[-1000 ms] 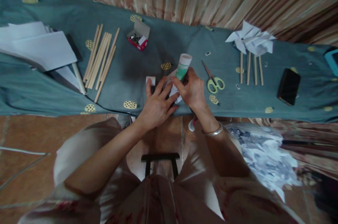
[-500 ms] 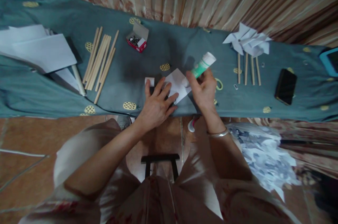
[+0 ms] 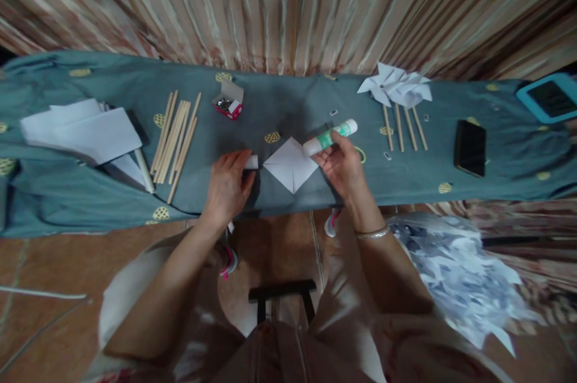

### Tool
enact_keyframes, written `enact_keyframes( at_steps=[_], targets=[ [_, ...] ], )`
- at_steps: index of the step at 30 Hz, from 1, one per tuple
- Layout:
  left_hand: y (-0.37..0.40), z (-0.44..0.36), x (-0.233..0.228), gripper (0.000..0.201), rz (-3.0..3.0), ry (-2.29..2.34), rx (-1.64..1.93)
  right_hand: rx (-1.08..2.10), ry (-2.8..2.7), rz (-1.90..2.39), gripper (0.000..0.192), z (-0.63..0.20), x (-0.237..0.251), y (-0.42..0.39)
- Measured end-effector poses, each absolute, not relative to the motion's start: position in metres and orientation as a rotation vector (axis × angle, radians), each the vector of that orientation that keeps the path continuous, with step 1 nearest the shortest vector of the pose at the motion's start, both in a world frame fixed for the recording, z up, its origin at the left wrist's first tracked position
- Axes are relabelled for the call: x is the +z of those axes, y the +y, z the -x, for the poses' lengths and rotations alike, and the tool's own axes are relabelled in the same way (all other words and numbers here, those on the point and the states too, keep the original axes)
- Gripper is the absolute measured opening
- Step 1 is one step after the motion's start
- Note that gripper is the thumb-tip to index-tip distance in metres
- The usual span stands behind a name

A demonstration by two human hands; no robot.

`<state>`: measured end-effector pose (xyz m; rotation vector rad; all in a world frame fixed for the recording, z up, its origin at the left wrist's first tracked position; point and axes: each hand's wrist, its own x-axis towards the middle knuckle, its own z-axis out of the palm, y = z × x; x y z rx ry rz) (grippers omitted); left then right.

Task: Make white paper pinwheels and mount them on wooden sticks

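A green and white glue stick [image 3: 330, 137] is held in my right hand [image 3: 343, 168], tilted over the right corner of a white paper square [image 3: 291, 168]. The paper lies with its corners pointing up, down and sideways, and crease lines run across it. To its left, my left hand [image 3: 229, 183] grips the small white glue stick cap [image 3: 252, 162] between thumb and fingers. Most of that hand's fingertips curl out of sight. A yellow-green ring, perhaps a scissors handle [image 3: 361, 154], shows partly behind my right hand.
Wooden sticks [image 3: 175, 139] and white paper sheets [image 3: 85, 133] lie on the left. A red box of metal pins [image 3: 228, 103] stands open behind. Finished paper pinwheels [image 3: 396, 87], a black phone [image 3: 470, 147] and a blue-framed device [image 3: 549, 98] lie right. A bag of paper scraps [image 3: 460, 275] sits below.
My left hand has left the paper and taken hold of the cap. My right hand has lifted the glue stick off the paper and tipped it flatter. The view has tilted upward.
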<state>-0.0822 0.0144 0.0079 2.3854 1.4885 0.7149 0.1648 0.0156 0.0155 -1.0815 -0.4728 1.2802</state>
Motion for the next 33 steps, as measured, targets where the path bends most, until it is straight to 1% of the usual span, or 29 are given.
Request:
enact_keyframes(
  at_steps=[5,9,13,19,33],
  targets=[
    [0.017,0.081,0.008,0.03,-2.205,1.402,0.826,1.396,-0.495,1.069,0.031,-0.155,0.022,0.009],
    [0.013,0.072,0.01,0.031,-1.899,1.289,0.95,1.416,-0.549,1.067,0.034,-0.14,0.026,0.003],
    [0.01,0.064,0.01,0.035,-1.743,1.221,1.005,1.396,-0.546,1.058,0.037,-0.131,0.025,0.003],
    [0.009,0.06,0.012,0.036,-1.7,1.193,1.029,1.376,-0.536,1.072,0.036,-0.13,0.022,0.005],
    [0.007,0.061,0.016,0.035,-1.66,1.227,1.039,1.428,-0.483,1.078,0.042,-0.122,0.028,0.005]
  ],
)
